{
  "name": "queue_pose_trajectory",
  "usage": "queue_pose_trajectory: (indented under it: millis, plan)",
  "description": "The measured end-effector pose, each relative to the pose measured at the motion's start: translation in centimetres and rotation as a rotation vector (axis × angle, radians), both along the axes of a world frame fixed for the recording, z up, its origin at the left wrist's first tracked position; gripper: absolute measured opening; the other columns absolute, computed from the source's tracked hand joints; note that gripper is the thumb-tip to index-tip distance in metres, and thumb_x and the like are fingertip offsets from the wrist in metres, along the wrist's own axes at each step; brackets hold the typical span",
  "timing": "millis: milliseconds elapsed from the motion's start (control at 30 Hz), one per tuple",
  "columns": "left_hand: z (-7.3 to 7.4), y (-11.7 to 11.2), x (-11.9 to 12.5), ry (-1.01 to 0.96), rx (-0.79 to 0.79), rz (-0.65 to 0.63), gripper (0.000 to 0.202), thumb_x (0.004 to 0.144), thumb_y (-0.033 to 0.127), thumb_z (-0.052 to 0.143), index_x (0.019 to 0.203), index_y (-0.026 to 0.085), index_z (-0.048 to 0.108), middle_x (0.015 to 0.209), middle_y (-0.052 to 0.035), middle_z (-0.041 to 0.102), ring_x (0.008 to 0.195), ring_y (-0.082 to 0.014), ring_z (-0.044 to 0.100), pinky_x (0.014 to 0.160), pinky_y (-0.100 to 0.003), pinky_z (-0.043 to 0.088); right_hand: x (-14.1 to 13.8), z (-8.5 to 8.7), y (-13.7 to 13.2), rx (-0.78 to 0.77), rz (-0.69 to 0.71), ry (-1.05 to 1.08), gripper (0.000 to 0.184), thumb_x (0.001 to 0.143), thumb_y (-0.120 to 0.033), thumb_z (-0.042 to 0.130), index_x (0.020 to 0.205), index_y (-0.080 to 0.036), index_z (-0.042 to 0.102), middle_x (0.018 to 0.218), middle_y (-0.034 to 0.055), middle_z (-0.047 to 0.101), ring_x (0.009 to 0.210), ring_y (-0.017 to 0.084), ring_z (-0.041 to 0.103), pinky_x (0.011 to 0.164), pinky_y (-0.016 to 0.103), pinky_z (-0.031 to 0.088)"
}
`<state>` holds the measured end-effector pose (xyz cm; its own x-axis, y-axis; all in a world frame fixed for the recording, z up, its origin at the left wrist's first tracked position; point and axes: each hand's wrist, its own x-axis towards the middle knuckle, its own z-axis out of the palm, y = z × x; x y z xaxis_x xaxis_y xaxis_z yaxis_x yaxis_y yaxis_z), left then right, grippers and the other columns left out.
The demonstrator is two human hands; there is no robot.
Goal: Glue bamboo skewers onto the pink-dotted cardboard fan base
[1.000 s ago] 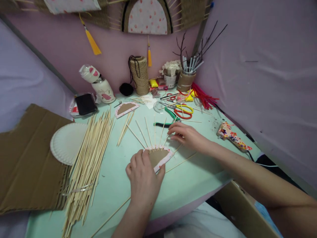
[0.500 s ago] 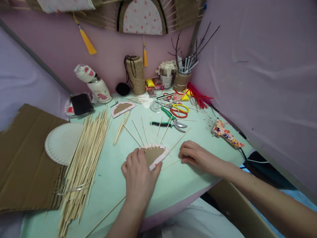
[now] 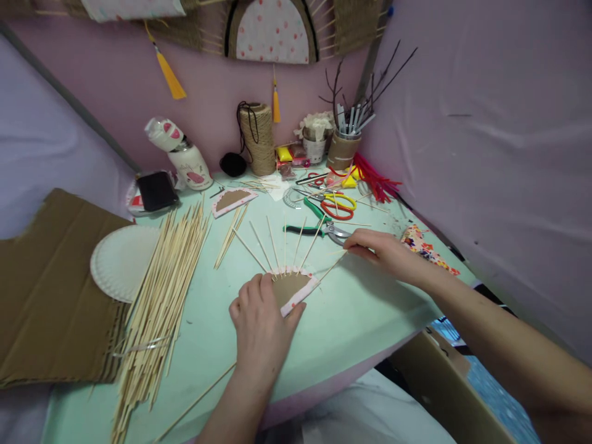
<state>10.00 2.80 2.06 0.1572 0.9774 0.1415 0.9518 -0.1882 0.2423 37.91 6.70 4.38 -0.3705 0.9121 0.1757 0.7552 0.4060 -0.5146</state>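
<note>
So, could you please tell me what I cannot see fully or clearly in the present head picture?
In the head view:
1. Left part of the half-circle piece: covered by the left hand.
2. The right hand's grip on the stick: hidden by its own fingers.
3. Lower side of the flower-patterned tool: behind the right forearm.
4. Top of the wall hanging: cut by the upper edge.

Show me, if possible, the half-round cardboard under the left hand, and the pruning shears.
Half-round cardboard point(image 3: 291, 288), head view: its bare brown face.
Pruning shears point(image 3: 329, 228), head view: near the pivot.
</note>
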Motion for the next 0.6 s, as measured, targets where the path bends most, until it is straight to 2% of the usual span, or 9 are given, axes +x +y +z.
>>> queue_pose_trajectory:
  millis: [167,433,500,600]
  plan:
    - [-0.1,0.0,0.0,0.009,0.001,-0.002,0.055,0.080,0.041,0.072,0.123,0.017,0.045,0.124,-0.0120,0.058,0.116,-0.0308,0.052,0.093,-0.046,0.040,-1.8,-1.3,1.7,0.068,0.118,-0.111,0.020,0.096,-0.021,0.045,0.089,-0.020,0.063,0.085,0.0055,0.064,0.082,0.019,0.057,0.077,0.033,0.040]
    - [-0.1,-0.2,0.0,-0.003,0.053,-0.015,0.055,0.081,0.038,0.071,0.125,0.013,0.048,0.128,-0.0158,0.055,0.118,-0.0328,0.050,0.093,-0.049,0.042,-2.0,-2.4,2.1,0.072,0.092,-0.136,0.019,0.097,-0.019,0.046,0.088,-0.020,0.063,0.088,0.0051,0.065,0.087,0.019,0.056,0.082,0.034,0.036]
    - [-0.1,-0.3,0.2,-0.030,0.088,-0.056,0.051,0.083,0.034,0.070,0.126,0.015,0.050,0.129,-0.0153,0.054,0.118,-0.0322,0.049,0.092,-0.049,0.042,-1.9,-2.7,2.4,0.085,0.092,-0.126,0.020,0.097,-0.020,0.046,0.088,-0.020,0.064,0.088,0.0053,0.065,0.087,0.020,0.056,0.082,0.035,0.036]
    - [-0.2,-0.4,0.4,-0.073,0.099,-0.208,0.043,0.086,0.027,0.067,0.127,0.023,0.055,0.125,-0.0110,0.055,0.115,-0.0295,0.048,0.089,-0.045,0.044,-1.9,-2.9,2.7,0.106,0.102,-0.108,0.021,0.097,-0.020,0.045,0.087,-0.020,0.064,0.090,0.0062,0.066,0.087,0.020,0.055,0.082,0.035,0.037]
